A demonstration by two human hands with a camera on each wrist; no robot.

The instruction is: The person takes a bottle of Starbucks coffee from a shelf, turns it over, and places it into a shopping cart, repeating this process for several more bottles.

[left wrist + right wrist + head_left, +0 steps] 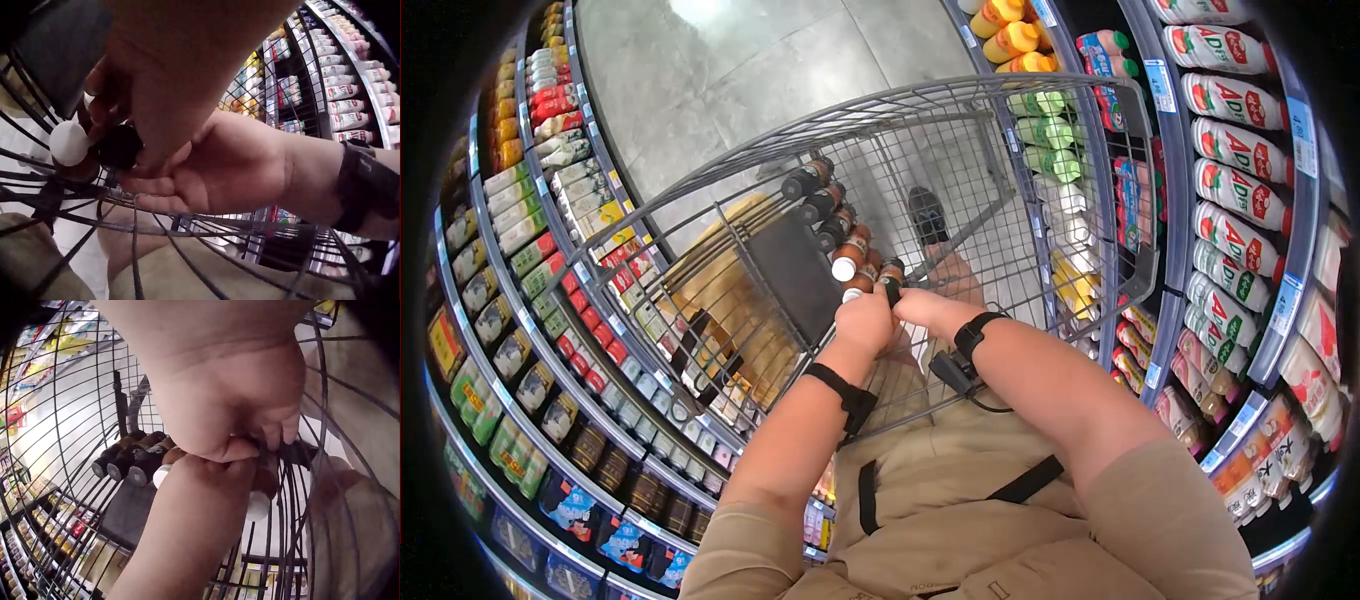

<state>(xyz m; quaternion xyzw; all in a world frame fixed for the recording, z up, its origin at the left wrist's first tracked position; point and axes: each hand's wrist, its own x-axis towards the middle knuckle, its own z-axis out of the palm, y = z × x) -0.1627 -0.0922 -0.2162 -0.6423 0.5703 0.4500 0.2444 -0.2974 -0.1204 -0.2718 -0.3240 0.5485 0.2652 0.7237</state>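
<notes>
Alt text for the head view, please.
A person's left grip and right grip meet at a black-capped bottle in a wire shopping cart, beside other bottles lying in a row. Stocked store shelves stand on both sides, with grey floor ahead.

1. Dark-capped bottles (824, 202): four; three far, one near.
2. White-capped bottles (855, 246): two.
3. Shopping cart (1144, 268): one.
4. Hands (865, 322): two, left and right.
5. Wrist straps (850, 398): two.
6. Visible shoe (926, 212): one.
</notes>
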